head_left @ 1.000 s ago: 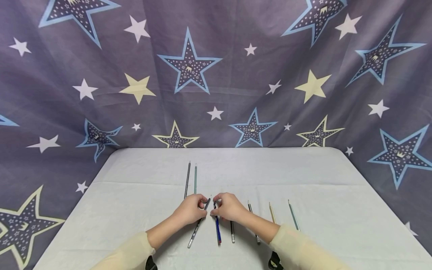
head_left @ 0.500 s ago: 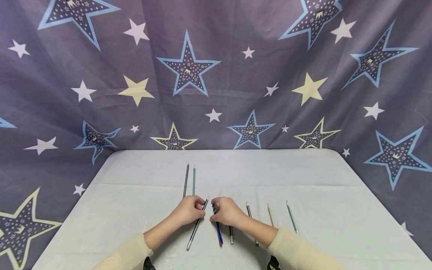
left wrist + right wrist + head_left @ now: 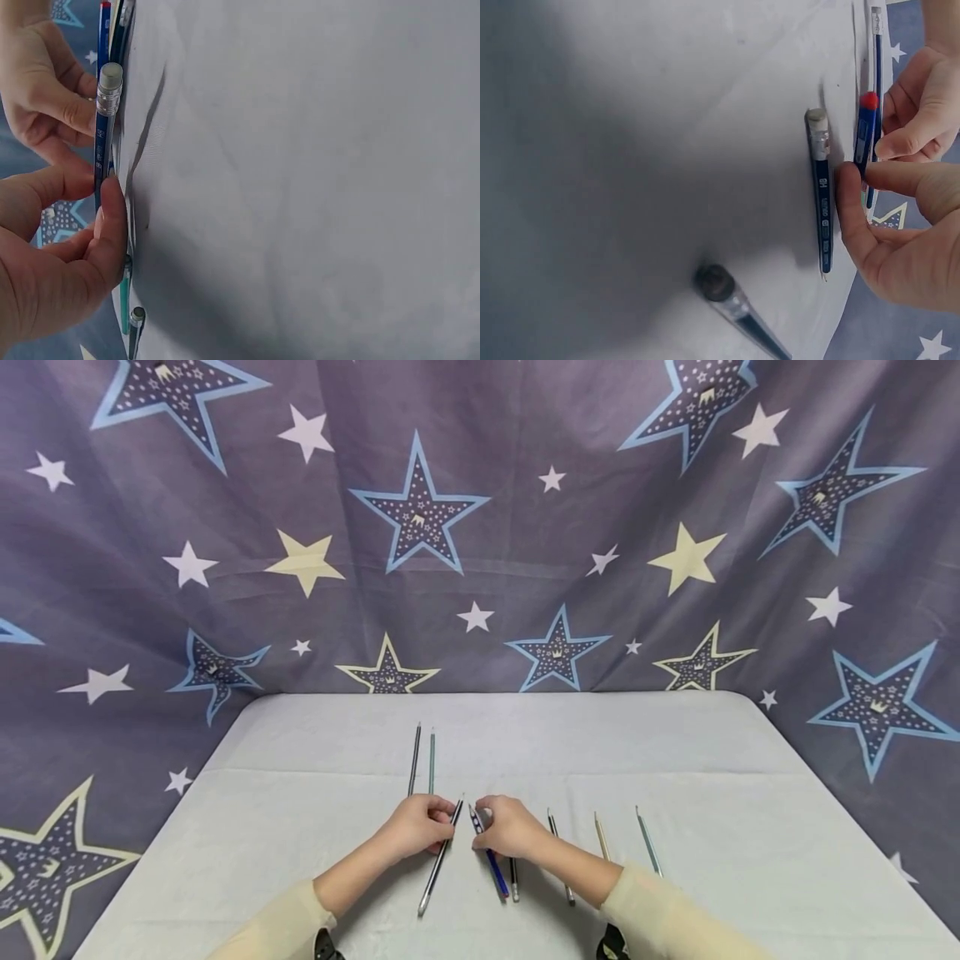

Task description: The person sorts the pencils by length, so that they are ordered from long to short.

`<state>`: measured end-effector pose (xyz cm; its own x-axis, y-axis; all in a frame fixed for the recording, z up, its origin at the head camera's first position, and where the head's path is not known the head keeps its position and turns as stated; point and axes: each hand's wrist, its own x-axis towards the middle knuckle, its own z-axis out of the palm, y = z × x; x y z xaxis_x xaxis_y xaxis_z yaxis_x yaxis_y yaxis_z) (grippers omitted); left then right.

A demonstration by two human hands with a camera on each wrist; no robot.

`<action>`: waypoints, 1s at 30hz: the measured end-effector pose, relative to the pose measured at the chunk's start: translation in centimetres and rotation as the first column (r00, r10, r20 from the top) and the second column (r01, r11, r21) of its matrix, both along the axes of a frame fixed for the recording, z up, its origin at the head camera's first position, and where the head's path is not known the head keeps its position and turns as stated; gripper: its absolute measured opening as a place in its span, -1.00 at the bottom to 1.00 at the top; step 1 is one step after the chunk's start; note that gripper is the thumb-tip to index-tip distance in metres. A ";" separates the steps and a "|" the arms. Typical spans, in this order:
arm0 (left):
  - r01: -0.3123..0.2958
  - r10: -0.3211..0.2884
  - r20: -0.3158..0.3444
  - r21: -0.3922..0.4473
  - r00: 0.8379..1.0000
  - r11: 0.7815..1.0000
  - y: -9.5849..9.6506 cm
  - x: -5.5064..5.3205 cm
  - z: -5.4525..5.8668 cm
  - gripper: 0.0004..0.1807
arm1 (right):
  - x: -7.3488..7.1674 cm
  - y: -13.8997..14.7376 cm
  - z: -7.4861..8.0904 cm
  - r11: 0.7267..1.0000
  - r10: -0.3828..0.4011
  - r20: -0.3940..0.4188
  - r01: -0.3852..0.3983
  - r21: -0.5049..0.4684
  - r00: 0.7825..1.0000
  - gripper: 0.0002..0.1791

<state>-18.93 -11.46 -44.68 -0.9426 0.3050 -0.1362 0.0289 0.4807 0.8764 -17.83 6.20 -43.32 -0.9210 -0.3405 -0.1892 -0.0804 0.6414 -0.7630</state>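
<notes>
My left hand (image 3: 416, 828) pinches a dark pencil (image 3: 438, 874) between thumb and fingers; it slants, its eraser end toward me. In the left wrist view, the pale eraser and metal band of this pencil (image 3: 105, 135) show clearly. Close by on the right, my right hand (image 3: 512, 828) pinches a blue pencil (image 3: 497, 872) with a red end, its tip pointing away from me. That red-ended blue pencil (image 3: 865, 127) also appears in the right wrist view. Just beside the right hand a dark pencil (image 3: 821, 195) with a pale eraser lies on the cloth.
Beyond the left hand lie a black pencil (image 3: 414, 760) and a teal pencil (image 3: 432, 760). To the right, a dark pencil (image 3: 554, 823) passes under the right forearm, then a tan pencil (image 3: 602, 835) and a teal pencil (image 3: 649, 843). White cloth (image 3: 735, 827) covers the table; a star-patterned curtain (image 3: 480, 527) hangs behind.
The blue pencil in my right hand has turned, its red end swinging to the right toward the neighbouring dark pencil. My left hand and its pencil have barely moved.
</notes>
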 end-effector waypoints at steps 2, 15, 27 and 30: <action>-0.010 0.010 0.009 0.026 1.000 1.000 -0.1 -0.1 0.1 -0.64 | 0.0 0.2 0.2 1.000 -0.007 0.006 0.007 0.003 1.000 -0.34; -0.110 0.102 0.071 0.121 0.992 0.987 0.0 -0.7 0.1 -0.62 | -1.1 1.7 1.1 0.995 -0.071 0.093 0.077 -0.062 0.993 -0.63; -0.158 0.144 0.081 0.201 0.986 0.967 0.8 -0.6 0.4 -0.60 | -1.5 2.7 1.1 0.948 -0.105 0.173 0.152 -0.281 0.979 -0.62; -0.165 0.150 0.083 0.226 0.985 0.960 1.0 -0.7 0.3 -0.60 | -1.5 2.9 1.1 0.927 -0.135 0.192 0.192 -0.321 0.972 -0.61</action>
